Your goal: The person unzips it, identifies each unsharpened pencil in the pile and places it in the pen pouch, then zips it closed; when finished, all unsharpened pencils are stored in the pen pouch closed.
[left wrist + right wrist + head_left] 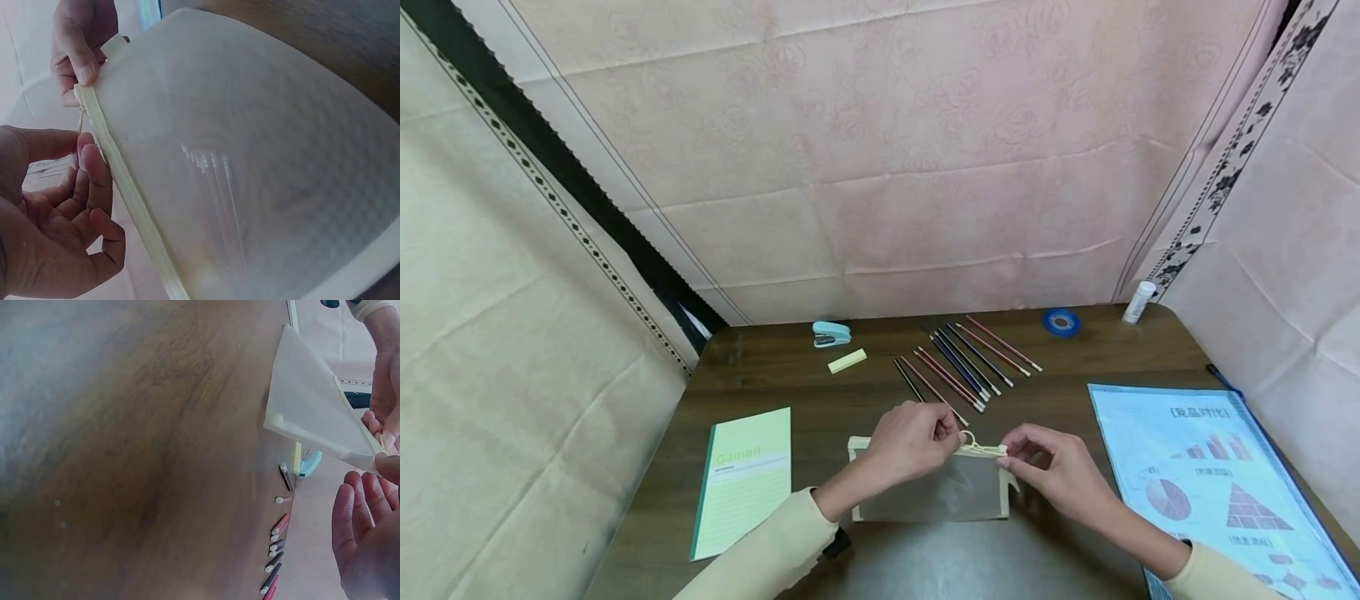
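A see-through mesh zipper pouch (932, 492) with cream edging is held up above the desk in front of me. Along its top edge runs a cream zipper (128, 178). My left hand (912, 440) pinches the thin looped zipper pull cord (80, 120) between thumb and fingertip, close to one end of the zipper. At that same end, my right hand (1060, 469) pinches the pouch's top corner between thumb and fingers. In the right wrist view the pouch (312, 403) hangs at a slant from the right hand (372, 534).
Several pencils (958, 358) lie in a row behind the pouch. Beyond are a light blue stapler (831, 334), a pale yellow block (847, 361), blue tape (1062, 322) and a white tube (1138, 302). A green notebook (745, 483) lies left, a blue document folder (1210, 475) right.
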The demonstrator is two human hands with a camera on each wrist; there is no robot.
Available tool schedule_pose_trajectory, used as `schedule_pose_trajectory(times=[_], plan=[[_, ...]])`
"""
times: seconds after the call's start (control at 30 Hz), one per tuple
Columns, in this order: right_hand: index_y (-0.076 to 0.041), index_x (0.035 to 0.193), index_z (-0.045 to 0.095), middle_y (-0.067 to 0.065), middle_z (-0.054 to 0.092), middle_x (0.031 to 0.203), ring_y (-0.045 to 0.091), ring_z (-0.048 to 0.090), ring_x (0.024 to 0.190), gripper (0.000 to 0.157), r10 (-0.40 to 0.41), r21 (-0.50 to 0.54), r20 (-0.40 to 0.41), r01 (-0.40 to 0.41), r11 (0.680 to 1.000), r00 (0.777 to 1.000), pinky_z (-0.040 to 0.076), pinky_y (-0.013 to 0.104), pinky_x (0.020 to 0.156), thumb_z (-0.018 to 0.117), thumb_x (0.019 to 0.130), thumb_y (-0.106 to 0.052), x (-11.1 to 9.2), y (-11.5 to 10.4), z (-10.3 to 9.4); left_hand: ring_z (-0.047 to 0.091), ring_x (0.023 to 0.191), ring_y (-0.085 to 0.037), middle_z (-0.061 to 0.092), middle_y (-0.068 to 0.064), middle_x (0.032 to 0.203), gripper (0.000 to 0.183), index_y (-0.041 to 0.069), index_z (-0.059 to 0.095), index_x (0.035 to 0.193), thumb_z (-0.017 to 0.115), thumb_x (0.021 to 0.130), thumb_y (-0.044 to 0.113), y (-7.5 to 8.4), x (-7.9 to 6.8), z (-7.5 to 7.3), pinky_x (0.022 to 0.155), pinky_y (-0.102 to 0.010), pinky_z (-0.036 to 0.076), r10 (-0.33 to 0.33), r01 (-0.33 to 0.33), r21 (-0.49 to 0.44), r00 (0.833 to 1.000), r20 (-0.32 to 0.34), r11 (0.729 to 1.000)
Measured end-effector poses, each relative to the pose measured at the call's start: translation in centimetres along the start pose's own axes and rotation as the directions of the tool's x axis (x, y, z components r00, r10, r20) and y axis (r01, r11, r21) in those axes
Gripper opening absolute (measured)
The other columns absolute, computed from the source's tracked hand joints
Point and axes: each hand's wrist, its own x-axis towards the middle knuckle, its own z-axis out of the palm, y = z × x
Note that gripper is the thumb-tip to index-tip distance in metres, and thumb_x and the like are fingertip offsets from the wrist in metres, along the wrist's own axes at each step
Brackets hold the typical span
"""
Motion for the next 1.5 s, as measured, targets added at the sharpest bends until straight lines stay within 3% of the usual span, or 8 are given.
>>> schedule_pose_trajectory(times=[0.77, 1.17, 1.5], plan=[[-0.033, 0.09, 0.065, -0.015, 0.067, 0.077, 0.005, 0.062, 0.068, 0.011, 0.026, -0.009, -0.012, -0.026, 1.0, 1.0, 0.052, 0.024, 0.058, 0.073, 0.083, -0.035, -0.4, 0.7, -0.4, 0.046, 0.051, -0.004, 0.053, 0.013, 0.06, 0.017, 0.029, 0.062, 0.076, 0.065, 0.089, 0.038, -4.3, -1.9, -1.5, 0.049, -0.022, 0.035, -0.096, 0.097, 0.01, 0.994, -0.046, 0.995], [-0.035, 0.09, 0.065, -0.015, 0.067, 0.078, 0.005, 0.062, 0.068, 0.012, 0.064, -0.032, -0.009, -0.065, 0.997, 0.998, 0.052, 0.024, 0.059, 0.073, 0.083, -0.038, -0.6, 0.9, -0.6, 0.047, 0.052, -0.005, 0.055, 0.012, 0.061, 0.017, 0.03, 0.062, 0.076, 0.065, 0.089, 0.039, -6.3, -3.0, -2.0, 0.049, -0.024, 0.036, -0.166, 0.168, 0.014, 0.984, -0.063, 0.986], [-0.033, 0.09, 0.065, -0.015, 0.067, 0.077, 0.005, 0.062, 0.067, 0.011, 0.042, -0.031, -0.03, -0.043, 0.999, 0.999, 0.052, 0.023, 0.059, 0.074, 0.083, -0.034, -0.7, 1.4, -0.9, 0.048, 0.054, -0.006, 0.056, 0.012, 0.063, 0.013, 0.029, 0.064, 0.077, 0.066, 0.088, 0.036, -7.9, -3.8, -2.6, 0.049, -0.024, 0.038, -0.199, 0.2, 0.007, 0.975, -0.099, 0.98]])
